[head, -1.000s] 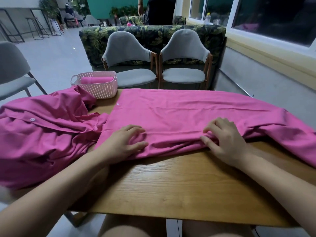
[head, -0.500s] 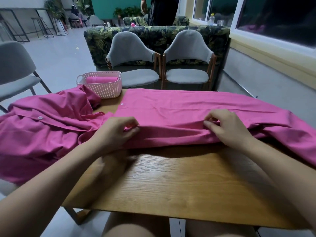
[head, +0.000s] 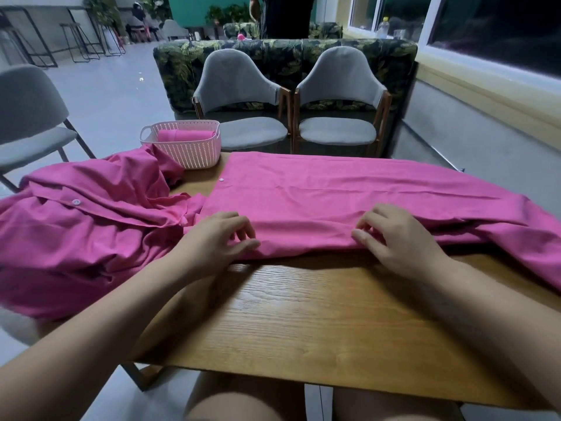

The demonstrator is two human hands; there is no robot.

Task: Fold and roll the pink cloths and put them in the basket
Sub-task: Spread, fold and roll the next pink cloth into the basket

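Flat pink fabric cloth [head: 334, 202] across wooden worktop [head: 303, 314], left hand [head: 218, 241] and right hand [head: 400, 241], each grip pinching its near edge, pink plastic basket [head: 194, 153] beyond.

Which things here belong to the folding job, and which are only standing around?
Job: spread pink cloth, crumpled pink cloth, basket, rolled cloth inside it, table.
Not the job: grey chairs, leaf-print sofa, bottle on the sill.

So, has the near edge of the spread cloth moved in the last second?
Yes. The near edge of the spread cloth has drawn back toward the basket, leaving more bare table in front of it.
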